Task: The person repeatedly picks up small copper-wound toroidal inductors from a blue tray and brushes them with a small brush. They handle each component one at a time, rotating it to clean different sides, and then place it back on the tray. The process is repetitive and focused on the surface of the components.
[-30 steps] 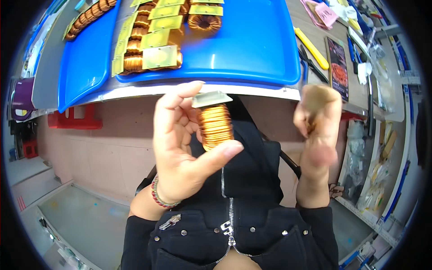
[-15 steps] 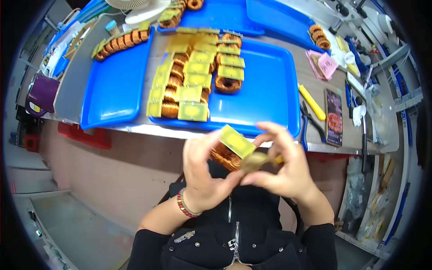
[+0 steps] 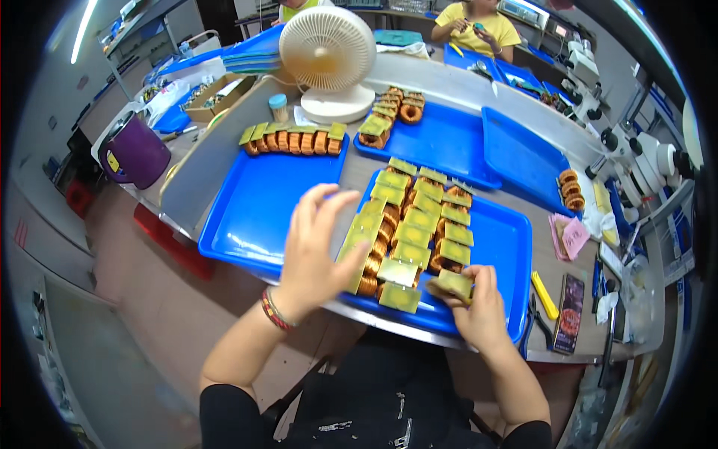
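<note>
My right hand [image 3: 480,308] grips a copper-wound toroidal coil with a yellow-green board [image 3: 453,284], blurred by motion. It is at the near end of the right row in the middle blue tray [image 3: 502,238]; whether it touches the tray I cannot tell. Several more such coils stand there in rows, their boards [image 3: 410,253] showing and copper windings [image 3: 372,266] visible between them. My left hand [image 3: 308,251] holds nothing, its fingers spread above the near left edge of this tray, beside the left row of coils. A bracelet circles my left wrist.
A left blue tray [image 3: 258,217] has a row of coils [image 3: 295,142] along its far edge. Behind are a white fan [image 3: 329,52] and more blue trays [image 3: 434,150]. At right lie pliers [image 3: 537,329], a yellow-handled tool [image 3: 545,295] and a phone [image 3: 570,314]. A co-worker [image 3: 479,30] sits beyond.
My hands have parted and moved away from my body. The left has let go of the coil; the right has carried it over the middle tray. The view has tilted up, showing the fan and co-workers.
</note>
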Tool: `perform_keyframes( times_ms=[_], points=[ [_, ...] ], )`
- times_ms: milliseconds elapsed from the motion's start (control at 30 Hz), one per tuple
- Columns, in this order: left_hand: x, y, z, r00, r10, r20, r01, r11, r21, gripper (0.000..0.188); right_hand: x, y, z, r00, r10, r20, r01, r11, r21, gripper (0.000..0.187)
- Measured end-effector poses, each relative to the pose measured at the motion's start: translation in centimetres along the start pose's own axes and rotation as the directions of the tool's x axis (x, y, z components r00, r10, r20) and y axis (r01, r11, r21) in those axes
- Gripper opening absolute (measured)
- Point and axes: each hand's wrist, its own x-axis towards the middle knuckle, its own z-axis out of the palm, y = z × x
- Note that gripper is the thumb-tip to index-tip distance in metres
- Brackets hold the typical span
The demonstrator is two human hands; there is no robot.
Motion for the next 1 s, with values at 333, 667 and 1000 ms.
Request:
perform_keyframes(
  times_ms=[333,667,1000],
  points=[
    [12.7,-15.9,5.8,0.99,0.028,0.135,-0.086,0.889,0.449,0.067,0.7,0.3,2.3,0.995,0.051,-0.088,-0.059,0.994,-0.092,0.068],
    [15.2,-21.0,6.9,0.892,-0.049,0.448,-0.164,0.891,0.423,0.069,0.0,1.4,0.0,0.939,-0.103,-0.328,0.127,0.99,0.054,0.08],
    [10.3,-23.1,6.6,0.911,0.34,0.232,-0.412,0.747,0.521,0.055,-0.4,-10.2,-10.1,0.939,0.022,-0.344,-0.11,0.965,-0.238,0.012]
  ],
)
